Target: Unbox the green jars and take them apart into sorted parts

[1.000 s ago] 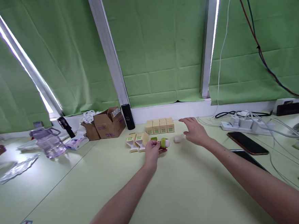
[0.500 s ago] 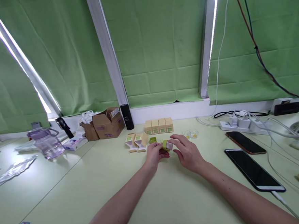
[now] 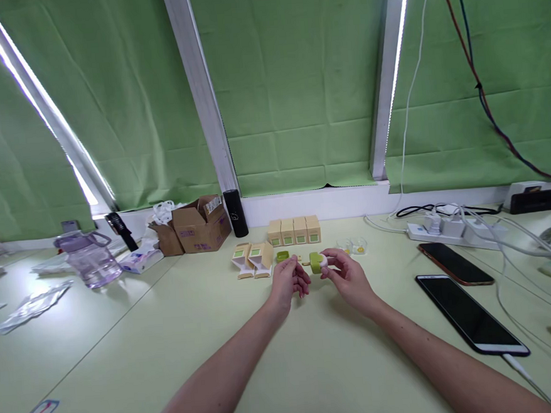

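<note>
My right hand pinches a small green-and-white case between thumb and fingers, its white end toward my palm. It is held above the table. Just to the left, my left hand is apart from the case, with fingers loosely curled and nothing visible in them. Behind my left hand lies a small green piece. A little yellowish part shows between the hands; its kind is too small to tell. Two clear little containers with yellow bits inside sit beyond my right hand.
Several beige boxes stand in a row, with two opened boxes in front. A cardboard box, black cylinder and purple jug are leftward. Phones, a power strip and cables lie right.
The green-and-white case has passed from my left hand to my right hand and moved slightly right. My left fingers have let go of it.
</note>
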Demonstrator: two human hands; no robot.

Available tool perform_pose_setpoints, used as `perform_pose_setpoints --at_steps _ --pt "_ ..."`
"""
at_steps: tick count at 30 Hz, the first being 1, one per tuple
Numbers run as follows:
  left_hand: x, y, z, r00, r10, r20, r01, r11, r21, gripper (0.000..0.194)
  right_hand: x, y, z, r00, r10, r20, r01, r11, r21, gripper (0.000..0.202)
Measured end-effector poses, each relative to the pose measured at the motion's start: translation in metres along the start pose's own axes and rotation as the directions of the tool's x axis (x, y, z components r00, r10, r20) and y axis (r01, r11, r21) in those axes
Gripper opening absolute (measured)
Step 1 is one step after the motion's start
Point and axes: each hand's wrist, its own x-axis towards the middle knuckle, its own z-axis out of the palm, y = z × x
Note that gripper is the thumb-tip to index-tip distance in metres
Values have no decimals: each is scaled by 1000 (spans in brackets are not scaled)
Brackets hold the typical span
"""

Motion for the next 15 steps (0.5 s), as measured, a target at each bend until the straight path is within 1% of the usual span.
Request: perform_pose_setpoints --at_steps 1,3,5,7,10,13,15 --pt "1 -1 -1 1000 8 -16 -8 1000 4 49 0 1 1 997 80 -12 -78 993 87 39" --pt "2 -2 -2 998 24 -52 -24 1000 7 47 0 1 2 977 211 -17 -201 951 236 47" --pt "4 -4 -4 996 48 -79 -47 999 8 46 -1 -1 2 957 289 -14 -265 896 358 48" --pt "4 -5 -5 992 76 -96 -76 997 4 45 -1 -5 2 944 331 -2 -295 843 449 47" --pt "5 -7 -5 986 115 -122 -116 993 -3 43 0 -7 1 929 369 12 -323 794 516 46" --pt "6 -8 -6 975 162 -153 -164 986 -4 40 0 -6 0 923 384 11 -332 783 525 45" --pt "7 -8 -6 964 208 -166 -208 978 13 37 0 -5 -1 925 381 -9 -322 794 516 45"
